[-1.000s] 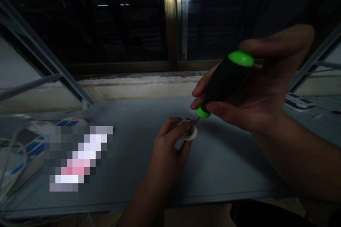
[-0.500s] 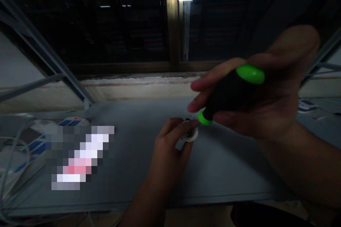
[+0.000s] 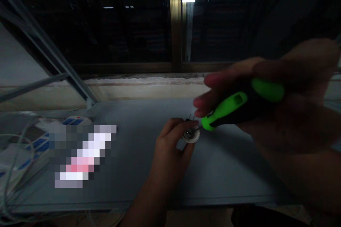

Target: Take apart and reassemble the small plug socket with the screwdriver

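Note:
My left hand (image 3: 168, 145) is closed round a small round fitting with a white rim (image 3: 194, 139), holding it above the grey tabletop. The inside of this cup-like piece looks dark with a shiny spot, and thin prongs or wires stick up behind it; its exact kind cannot be made out. A screwdriver with a black and green handle (image 3: 230, 104) slants down to the left, its thin shaft reaching the fitting. My right hand (image 3: 290, 95), blurred by motion, grips that handle. Whether the tip sits on a screw is hidden by my left fingers.
Power strips (image 3: 39, 145) with blue sockets and loose cables lie on the left of the grey table (image 3: 128, 170). Beside them is a pixelated white and pink item (image 3: 85, 156). A metal frame (image 3: 61, 56) rises at the left, and a dark window (image 3: 119, 32) stands behind.
My right hand has shifted right and slightly down. The screwdriver handle has turned, so a green strip with a hole now shows. My left hand keeps the fitting in nearly the same place.

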The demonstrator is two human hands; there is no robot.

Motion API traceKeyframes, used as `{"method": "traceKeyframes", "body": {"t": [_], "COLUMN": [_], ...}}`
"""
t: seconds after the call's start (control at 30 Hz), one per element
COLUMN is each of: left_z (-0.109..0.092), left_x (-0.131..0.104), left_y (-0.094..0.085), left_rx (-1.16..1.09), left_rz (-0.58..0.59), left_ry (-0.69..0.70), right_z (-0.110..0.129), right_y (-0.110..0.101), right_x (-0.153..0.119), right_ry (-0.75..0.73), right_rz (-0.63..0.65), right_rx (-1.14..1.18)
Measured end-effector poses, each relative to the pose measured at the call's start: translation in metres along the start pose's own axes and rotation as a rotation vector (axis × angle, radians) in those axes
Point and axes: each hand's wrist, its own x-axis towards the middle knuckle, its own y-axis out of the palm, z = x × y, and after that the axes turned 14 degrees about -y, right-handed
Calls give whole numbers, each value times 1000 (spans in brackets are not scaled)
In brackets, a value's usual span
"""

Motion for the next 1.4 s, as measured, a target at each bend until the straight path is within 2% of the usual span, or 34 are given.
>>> {"method": "traceKeyframes", "body": {"t": [0.1,0.2,0.23,0.3,0.37,0.43,0.57,0.63,0.67,0.77,0.83,0.9,0.97,1.07,1.17,1.23,1.33,1.4], "left_z": [-1,-1,-1,-1,-1,-1,-3,-3,-3,-2,-1,-1,-1,-1,0,-1,-2,-4], "left_x": [0,0,0,-1,-1,-1,0,0,0,0,0,0,-1,-1,-1,-2,-1,-1], "left_y": [1,2,2,2,2,2,2,2,2,2,3,3,2,2,2,2,2,1], "left_rx": [-10,-26,-23,-12,-8,-5,-4,-12,-12,0,8,9,10,9,12,15,17,17], "left_rz": [-1,-5,-2,14,18,8,-2,1,0,-9,-11,-17,-24,-24,-15,-14,-22,-31], "left_ry": [10,35,30,10,8,16,25,17,9,-1,7,22,36,20,4,4,7,12], "right_z": [-6,-10,-9,-5,-1,1,-1,-2,-2,0,0,-1,-3,-2,-4,-9,-18,-18], "right_y": [6,11,12,11,9,8,11,11,11,7,5,5,6,9,8,7,5,5], "right_x": [1,4,5,7,7,6,5,7,8,9,7,4,2,4,8,8,7,6], "right_ry": [-45,-55,-32,7,50,54,-83,-57,-32,22,25,-18,-66,-62,-20,-84,-345,-277], "right_rz": [-72,-262,-285,-234,-121,-54,-202,-266,-254,-89,-12,-29,-119,-197,-67,-16,-128,-215], "right_rx": [-16,-64,-49,22,85,76,-104,-86,-38,107,109,17,-88,-117,-6,15,-94,-150]}}
